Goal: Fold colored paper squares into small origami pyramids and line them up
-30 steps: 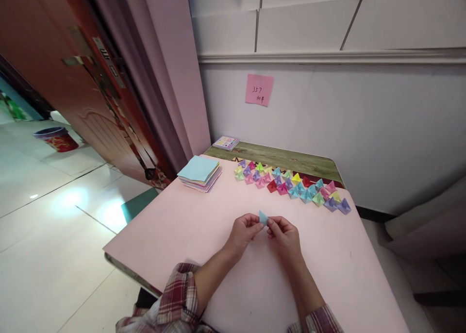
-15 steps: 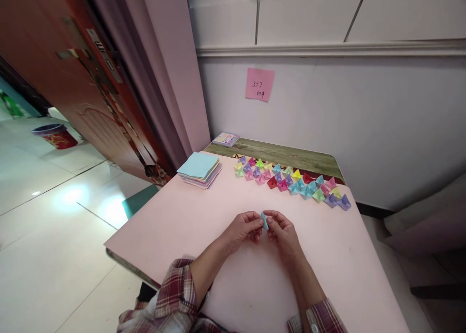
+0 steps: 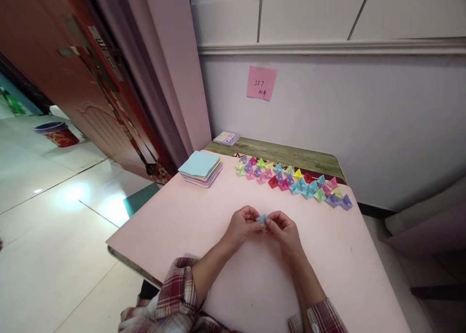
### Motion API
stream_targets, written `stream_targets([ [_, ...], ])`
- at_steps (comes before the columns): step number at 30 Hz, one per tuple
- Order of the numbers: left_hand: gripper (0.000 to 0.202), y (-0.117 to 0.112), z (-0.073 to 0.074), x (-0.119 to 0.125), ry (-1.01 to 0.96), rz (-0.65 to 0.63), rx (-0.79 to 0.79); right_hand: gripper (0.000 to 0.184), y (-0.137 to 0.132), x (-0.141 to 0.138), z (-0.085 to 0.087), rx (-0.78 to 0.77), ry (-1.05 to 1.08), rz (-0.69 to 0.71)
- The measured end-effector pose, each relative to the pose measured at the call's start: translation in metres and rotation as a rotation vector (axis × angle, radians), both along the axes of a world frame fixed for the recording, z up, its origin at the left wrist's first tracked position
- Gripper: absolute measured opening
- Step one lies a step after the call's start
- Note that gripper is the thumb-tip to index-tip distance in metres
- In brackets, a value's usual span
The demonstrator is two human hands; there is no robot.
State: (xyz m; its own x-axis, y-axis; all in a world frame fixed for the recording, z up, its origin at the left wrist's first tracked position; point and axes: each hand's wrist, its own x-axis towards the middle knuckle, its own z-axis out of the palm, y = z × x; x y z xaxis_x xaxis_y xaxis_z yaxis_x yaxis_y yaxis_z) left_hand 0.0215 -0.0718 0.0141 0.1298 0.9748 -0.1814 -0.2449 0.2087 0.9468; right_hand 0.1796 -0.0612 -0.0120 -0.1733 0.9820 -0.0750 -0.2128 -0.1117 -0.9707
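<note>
Between my two hands is a small folded piece of light blue paper (image 3: 261, 218), held just over the pink tabletop. My left hand (image 3: 243, 224) pinches its left side with thumb and fingers. On the other side, my right hand (image 3: 283, 227) grips it, thumb on the face toward me. Fingertips cover much of the paper, so its full shape is hidden. Beyond my hands, small folded paper pieces (image 3: 290, 181) in many colours stand in close rows. To the left lies a stack of square paper sheets (image 3: 200, 164), a light blue one on top.
A pink cover (image 3: 163, 226) lies over the table, with a green wood-patterned strip (image 3: 291, 151) bare at the back. A small patterned packet (image 3: 227, 138) rests at the back left corner. On the wall hangs a pink note (image 3: 261, 83). A red bin (image 3: 57, 134) stands on the floor.
The blue paper has turned in my fingers: earlier it showed a narrow, steep edge, now a flatter, wider face. Both hands stay in nearly the same place.
</note>
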Motion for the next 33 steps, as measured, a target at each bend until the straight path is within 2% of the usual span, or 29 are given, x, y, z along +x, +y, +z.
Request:
stream_targets([
  [4,0.048,0.001,0.001,0.0,0.065,0.042,0.066,0.039,0.0,-0.002,0.001,0.026,0.011,-0.003],
  [7,0.041,0.001,0.0,-0.002,0.17,-0.011,0.12,0.044,-0.001,-0.002,0.003,0.028,-0.033,0.068],
  [11,0.036,0.0,-0.004,-0.002,0.23,-0.049,0.154,0.037,-0.001,-0.001,0.001,-0.014,-0.107,0.076],
  [14,0.034,-0.001,-0.007,0.0,0.181,-0.028,0.122,0.037,0.0,0.0,-0.004,-0.036,-0.071,0.004],
  [18,0.03,-0.002,-0.005,0.005,0.103,-0.014,-0.007,0.036,0.001,0.0,-0.005,-0.056,-0.001,-0.058],
  [24,0.028,0.002,0.004,0.002,0.098,0.104,-0.006,0.038,-0.005,-0.002,0.007,-0.024,0.047,0.07],
  [27,0.025,0.005,0.008,-0.005,0.106,0.06,0.018,0.042,-0.007,0.0,0.014,0.039,0.037,0.156],
  [30,0.021,0.006,0.009,-0.009,0.13,-0.037,-0.012,0.029,-0.008,0.002,0.017,0.053,0.019,0.241],
  [33,0.019,0.005,0.008,-0.008,0.121,-0.025,-0.048,0.025,-0.008,0.003,0.017,0.044,0.014,0.251],
])
